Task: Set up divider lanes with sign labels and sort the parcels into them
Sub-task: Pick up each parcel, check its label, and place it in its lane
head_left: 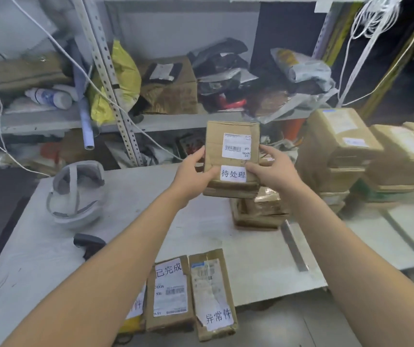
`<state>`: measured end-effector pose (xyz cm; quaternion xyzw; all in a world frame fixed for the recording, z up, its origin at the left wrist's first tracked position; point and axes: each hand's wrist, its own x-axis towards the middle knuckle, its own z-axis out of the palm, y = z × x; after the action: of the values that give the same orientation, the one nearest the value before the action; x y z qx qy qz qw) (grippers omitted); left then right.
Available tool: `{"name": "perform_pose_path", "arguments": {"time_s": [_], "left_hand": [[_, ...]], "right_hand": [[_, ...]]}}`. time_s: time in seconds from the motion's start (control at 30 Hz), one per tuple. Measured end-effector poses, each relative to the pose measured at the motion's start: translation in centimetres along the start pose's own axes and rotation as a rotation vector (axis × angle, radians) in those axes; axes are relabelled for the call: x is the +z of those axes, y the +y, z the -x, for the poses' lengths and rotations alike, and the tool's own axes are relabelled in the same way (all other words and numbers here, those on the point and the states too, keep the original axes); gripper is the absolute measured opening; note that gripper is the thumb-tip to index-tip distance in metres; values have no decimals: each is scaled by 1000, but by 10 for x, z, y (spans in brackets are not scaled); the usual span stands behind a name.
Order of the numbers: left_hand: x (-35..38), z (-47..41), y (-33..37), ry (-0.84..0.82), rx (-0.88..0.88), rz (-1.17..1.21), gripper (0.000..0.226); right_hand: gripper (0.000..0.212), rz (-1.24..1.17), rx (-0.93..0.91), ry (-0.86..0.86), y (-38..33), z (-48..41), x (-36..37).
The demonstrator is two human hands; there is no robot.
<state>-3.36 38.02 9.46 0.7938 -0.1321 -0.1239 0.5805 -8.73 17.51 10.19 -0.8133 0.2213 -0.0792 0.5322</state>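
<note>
The parcel [214, 139] is brown cardboard, bearing a white barcode label [236, 145] with black print and a white sign [233, 174] with black characters. The table [125, 221] is pale grey-white. On the shelf, a bag [123, 71] is yellow; the headset [75, 194] is light grey, the scanner [88, 242] black.

Two arms show, bare along all the length in view; the left forearm [115, 246] is long and smooth, slim at the wrist and broader toward the elbow; the right forearm [331, 236] has much the same shape, narrow at the wrist and widening lower down; the left hand [192, 172] and the right hand [272, 171] are bare as well, each with slender fingers and a plain thumb; the nails are too blurred to make out.
</note>
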Motion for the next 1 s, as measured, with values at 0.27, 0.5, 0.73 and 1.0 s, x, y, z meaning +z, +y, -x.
{"name": "perform_pose_path", "arguments": {"time_s": [0.27,0.5,0.73,1.0], "left_hand": [[88,-22,15,-15,-85,23,60],[127,-32,11,11,-137,3,50],[131,-32,10,52,-166,-24,49],[119,-24,15,36,-228,-104,56]], "right_hand": [[73,-34,51,-13,47,-36,-64],[71,-37,74,-125,73,-59,-82],[69,-1,68,-112,79,-61,-81],[56,95,48,-3,66,-40,-77]]}}
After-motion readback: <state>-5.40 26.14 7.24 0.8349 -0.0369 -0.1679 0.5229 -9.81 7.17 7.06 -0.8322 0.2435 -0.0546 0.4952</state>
